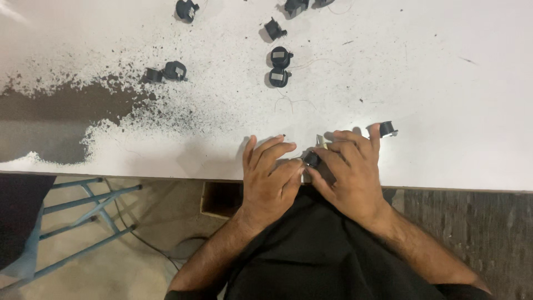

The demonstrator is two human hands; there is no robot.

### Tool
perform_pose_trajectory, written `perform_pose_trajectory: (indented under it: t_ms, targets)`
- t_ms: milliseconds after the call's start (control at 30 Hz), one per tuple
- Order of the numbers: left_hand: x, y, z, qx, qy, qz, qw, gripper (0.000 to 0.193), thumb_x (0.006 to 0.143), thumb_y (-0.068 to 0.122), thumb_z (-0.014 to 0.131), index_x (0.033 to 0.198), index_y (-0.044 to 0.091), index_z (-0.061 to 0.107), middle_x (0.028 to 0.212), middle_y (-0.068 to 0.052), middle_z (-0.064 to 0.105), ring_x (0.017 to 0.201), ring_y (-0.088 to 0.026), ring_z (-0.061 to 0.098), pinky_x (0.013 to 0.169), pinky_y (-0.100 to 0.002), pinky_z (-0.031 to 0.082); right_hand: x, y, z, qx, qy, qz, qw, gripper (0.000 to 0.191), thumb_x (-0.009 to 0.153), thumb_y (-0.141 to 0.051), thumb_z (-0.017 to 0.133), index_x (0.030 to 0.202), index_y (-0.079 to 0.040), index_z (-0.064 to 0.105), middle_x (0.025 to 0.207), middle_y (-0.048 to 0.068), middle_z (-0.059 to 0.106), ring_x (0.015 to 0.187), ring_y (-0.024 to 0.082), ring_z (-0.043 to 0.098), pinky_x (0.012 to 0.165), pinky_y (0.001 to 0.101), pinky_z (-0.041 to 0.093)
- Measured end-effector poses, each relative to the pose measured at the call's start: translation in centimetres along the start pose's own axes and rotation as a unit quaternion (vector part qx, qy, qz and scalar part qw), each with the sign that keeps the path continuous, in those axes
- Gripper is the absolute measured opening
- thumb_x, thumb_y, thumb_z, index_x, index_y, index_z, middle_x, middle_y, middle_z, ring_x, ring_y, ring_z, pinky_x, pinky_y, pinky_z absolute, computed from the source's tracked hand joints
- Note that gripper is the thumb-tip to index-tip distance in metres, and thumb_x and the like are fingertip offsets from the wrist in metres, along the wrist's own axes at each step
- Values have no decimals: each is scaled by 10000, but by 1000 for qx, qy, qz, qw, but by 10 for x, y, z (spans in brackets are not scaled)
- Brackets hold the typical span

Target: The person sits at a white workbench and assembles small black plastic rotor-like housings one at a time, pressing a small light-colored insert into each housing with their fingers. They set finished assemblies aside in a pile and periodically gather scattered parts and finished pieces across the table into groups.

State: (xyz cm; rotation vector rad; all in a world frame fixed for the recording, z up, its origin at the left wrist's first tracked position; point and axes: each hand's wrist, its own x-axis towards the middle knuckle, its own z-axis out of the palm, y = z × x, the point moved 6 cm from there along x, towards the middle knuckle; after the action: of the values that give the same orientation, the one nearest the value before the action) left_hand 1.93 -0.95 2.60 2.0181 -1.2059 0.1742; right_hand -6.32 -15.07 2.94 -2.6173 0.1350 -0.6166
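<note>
The left hand (270, 180) and the right hand (347, 175) were together at the near edge of the white tabletop (444, 100), both pinching one small black round part (311, 159) between their fingertips. Another black part (387, 129) lay just beside the right hand's fingers. More black parts (280, 66) lay farther away, near a worn dark patch (61, 116).
</note>
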Motion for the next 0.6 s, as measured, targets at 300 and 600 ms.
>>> perform_pose_trajectory:
  t_ms: [300,600]
  targets:
    - [8,3,-5,46,-47,94,993,147,856,109,782,900,111,641,1327,-87,583,1374,-304,492,1196,-545,351,-3,3,1,28,11,11,999,363,766,-250,890,1044,-56,757,1071,81,601,1243,305,520,1247,663,123]
    - [25,6,-3,-50,-58,19,997,115,907,59,721,960,40,621,1206,-97,629,1067,-237,623,904,-396,546,-4,1,-4,22,-30,-19,999,368,761,-248,882,1055,-69,754,1086,73,595,1244,305,517,1248,674,104]
